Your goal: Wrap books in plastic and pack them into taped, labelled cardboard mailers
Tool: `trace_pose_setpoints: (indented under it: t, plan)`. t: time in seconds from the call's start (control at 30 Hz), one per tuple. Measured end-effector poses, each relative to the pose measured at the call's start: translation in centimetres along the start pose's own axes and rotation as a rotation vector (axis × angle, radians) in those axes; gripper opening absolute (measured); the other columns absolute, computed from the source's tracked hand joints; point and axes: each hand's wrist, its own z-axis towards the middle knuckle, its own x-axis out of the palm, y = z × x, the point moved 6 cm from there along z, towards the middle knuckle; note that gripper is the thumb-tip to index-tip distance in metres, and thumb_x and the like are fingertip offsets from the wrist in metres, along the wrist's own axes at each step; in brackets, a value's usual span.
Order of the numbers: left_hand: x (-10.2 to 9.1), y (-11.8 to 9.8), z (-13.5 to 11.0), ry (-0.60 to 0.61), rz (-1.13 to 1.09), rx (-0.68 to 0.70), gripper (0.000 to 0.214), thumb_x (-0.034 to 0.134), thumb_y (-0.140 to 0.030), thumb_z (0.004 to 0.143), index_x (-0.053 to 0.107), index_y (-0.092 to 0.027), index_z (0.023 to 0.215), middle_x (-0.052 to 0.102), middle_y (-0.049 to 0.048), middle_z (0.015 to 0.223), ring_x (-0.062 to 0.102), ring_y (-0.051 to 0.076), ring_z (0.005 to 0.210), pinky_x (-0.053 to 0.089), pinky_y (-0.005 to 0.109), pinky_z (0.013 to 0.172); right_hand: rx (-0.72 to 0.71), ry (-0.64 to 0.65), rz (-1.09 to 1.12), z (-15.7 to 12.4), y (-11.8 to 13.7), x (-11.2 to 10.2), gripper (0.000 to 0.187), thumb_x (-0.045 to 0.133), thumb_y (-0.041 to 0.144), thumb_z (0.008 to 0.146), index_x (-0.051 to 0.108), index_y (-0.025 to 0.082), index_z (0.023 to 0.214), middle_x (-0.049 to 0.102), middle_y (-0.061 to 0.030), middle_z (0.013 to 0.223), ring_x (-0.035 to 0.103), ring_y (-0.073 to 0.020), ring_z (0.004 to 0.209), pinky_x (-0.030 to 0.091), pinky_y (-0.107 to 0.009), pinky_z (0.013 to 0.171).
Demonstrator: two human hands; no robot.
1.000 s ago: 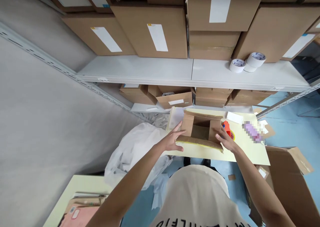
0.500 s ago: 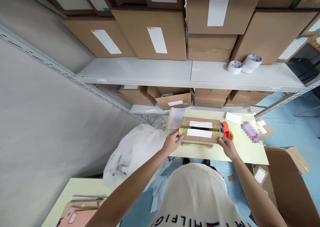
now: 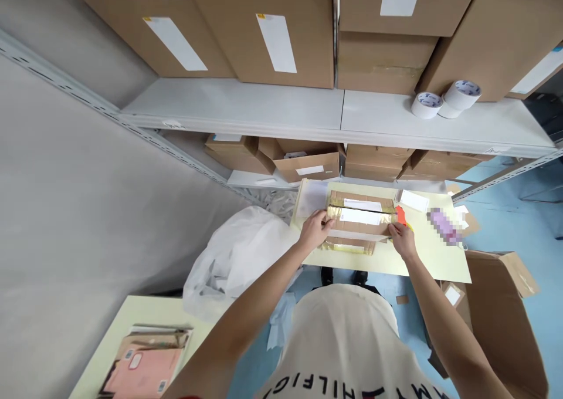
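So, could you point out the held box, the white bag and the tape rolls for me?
Held box [image 3: 360, 228]: head view, on its near top flap.
White bag [image 3: 241, 249]: head view, on its bulging middle.
Tape rolls [image 3: 424, 111]: head view, on the leftmost roll's outer side.

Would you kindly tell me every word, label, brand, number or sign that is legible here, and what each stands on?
"HILFIG": on the white shirt, upside down, its end cut off.
"MMY": on the same shirt, upside down, its start cut off.
Too small or blurred to read: the labels on the held carton, those on the shelf boxes, the tape rolls' print, the shelf-edge marks and the pink package's stickers.
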Motion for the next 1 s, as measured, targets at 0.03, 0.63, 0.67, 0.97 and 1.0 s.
trace_pose_setpoints:
  t: [0.03, 0.63, 0.67, 0.97, 1.0]
  plan:
    - [0.2, 0.1, -0.2, 0.007, -0.011, -0.01, 0.016, 0.055, -0.031, 0.086, 0.064, -0.022, 0.095, 0.067, 0.0045, 0.104, 0.066, 0.015, 0.074, 0.054, 0.026, 0.067, 0.01, 0.004, -0.007, -0.4, -0.4, 0.1, 0.054, 0.044, 0.07, 0.078, 0.06, 0.02, 0.065, 0.062, -0.006, 0.06, 0.055, -0.0209, 0.059, 0.043, -0.033, 0.059]
    - [4.0, 5.0, -3.4, -0.017, 0.003, -0.046, 0.087, 0.067, -0.028, 0.079, 0.02, -0.017, 0.151, 0.031, 0.0233, 0.154, 0.055, 0.03, 0.125, 0.051, 0.045, 0.098, -0.079, 0.018, 0.098, -3.3, -2.5, 2.3, 0.069, 0.051, 0.038, 0.08, 0.038, 0.014, 0.144, 0.062, -0.0202, 0.128, 0.069, -0.0277, 0.096, 0.055, -0.046, 0.084]
    - [4.2, 4.4, -3.2, 0.007, 0.05, 0.01, 0.084, 0.064, -0.027, 0.082, 0.019, -0.018, 0.152, 0.027, 0.0221, 0.157, 0.046, 0.032, 0.135, 0.048, 0.046, 0.103, -0.106, 0.044, 0.057, -3.3, -2.3, 2.5, 0.07, 0.048, 0.035, 0.082, 0.036, 0.013, 0.146, 0.064, -0.0192, 0.125, 0.068, -0.0276, 0.093, 0.054, -0.047, 0.084]
    - [7.2, -1.2, -4.1, 0.215, 0.557, 0.32, 0.057, 0.039, -0.022, 0.095, 0.032, -0.019, 0.152, 0.024, 0.0142, 0.161, 0.015, 0.032, 0.151, 0.01, 0.059, 0.12, -0.24, 0.022, -0.188, -3.3, -2.0, 4.2, 0.062, 0.038, 0.032, 0.091, 0.034, 0.01, 0.149, 0.042, -0.0225, 0.15, 0.042, -0.0346, 0.139, 0.046, -0.053, 0.103]
    - [7.8, -1.8, -4.0, 0.258, 0.56, 0.364, 0.06, 0.042, -0.029, 0.096, 0.03, -0.018, 0.153, 0.024, 0.014, 0.161, 0.017, 0.031, 0.151, 0.009, 0.057, 0.12, -0.24, 0.036, -0.195, -3.3, -2.2, 4.4, 0.062, 0.037, 0.034, 0.092, 0.033, 0.01, 0.149, 0.039, -0.0226, 0.152, 0.039, -0.0343, 0.141, 0.045, -0.053, 0.103]
